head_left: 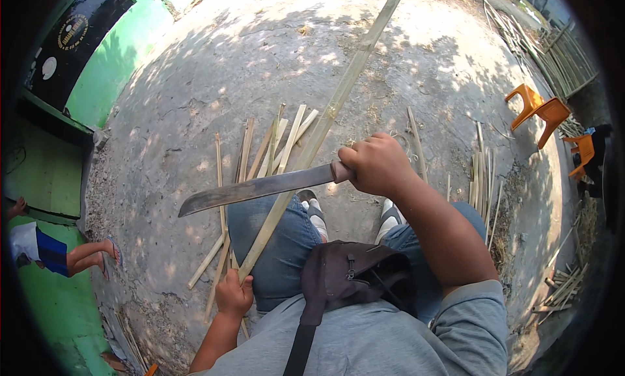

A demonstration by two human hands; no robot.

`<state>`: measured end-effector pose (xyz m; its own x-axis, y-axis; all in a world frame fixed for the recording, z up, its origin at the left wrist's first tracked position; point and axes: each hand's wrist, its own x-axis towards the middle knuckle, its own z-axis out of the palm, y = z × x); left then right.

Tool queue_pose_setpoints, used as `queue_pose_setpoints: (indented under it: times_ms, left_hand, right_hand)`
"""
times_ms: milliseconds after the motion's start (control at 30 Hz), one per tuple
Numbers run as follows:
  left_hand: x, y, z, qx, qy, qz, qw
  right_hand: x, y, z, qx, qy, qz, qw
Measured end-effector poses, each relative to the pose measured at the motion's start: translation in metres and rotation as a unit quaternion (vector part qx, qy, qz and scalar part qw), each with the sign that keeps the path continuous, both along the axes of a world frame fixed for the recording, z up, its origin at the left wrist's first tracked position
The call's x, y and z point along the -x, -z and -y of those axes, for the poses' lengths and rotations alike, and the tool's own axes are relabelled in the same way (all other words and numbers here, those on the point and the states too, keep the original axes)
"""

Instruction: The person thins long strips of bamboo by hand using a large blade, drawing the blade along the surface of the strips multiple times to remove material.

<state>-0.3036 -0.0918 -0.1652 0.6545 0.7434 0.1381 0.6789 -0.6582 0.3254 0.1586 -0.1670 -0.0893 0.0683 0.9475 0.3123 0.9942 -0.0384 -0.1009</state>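
Observation:
My right hand (pixel 381 164) is wrapped round the wooden handle of a machete (pixel 257 188). Its long, dark blade points left and lies across a long split bamboo strip (pixel 338 102); whether the two touch I cannot tell. Closed on the strip's near end is my left hand (pixel 234 293), low beside my left thigh. From there the strip slants up and away to the right, past my knee. Several shorter bamboo strips (pixel 265 148) lie on the ground beyond and beside my left leg, partly hidden by blade and leg.
More thin strips (pixel 480 174) lie beyond my right knee. Orange plastic chairs (pixel 539 112) stand at the right, near bamboo poles (pixel 521 41) and a heap of cut pieces (pixel 561 290). At the left, a person (pixel 58 251) is beside a green wall (pixel 97 93). A dark bag (pixel 338 275) rests on my lap.

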Motion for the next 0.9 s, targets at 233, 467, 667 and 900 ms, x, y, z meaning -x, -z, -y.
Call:
queue_pose_setpoints:
  times_ms: [233, 467, 667, 900]
  left_hand:
    - [-0.007, -0.012, 0.005, -0.004, 0.007, -0.017, 1.0]
    - [-0.007, -0.011, 0.002, 0.006, 0.002, -0.019, 1.0]
    - [-0.009, -0.004, -0.002, -0.005, 0.001, 0.006, 1.0]
    - [-0.004, -0.004, 0.0, -0.02, 0.011, -0.005, 1.0]
  right_hand:
    - [-0.06, 0.007, 0.003, -0.073, 0.212, -0.109, 0.968]
    - [-0.019, 0.005, -0.001, -0.048, 0.055, -0.064, 0.995]
    - [-0.069, 0.003, 0.004, -0.087, 0.2, -0.12, 0.969]
    - [-0.045, -0.003, 0.008, -0.078, 0.159, -0.118, 0.977]
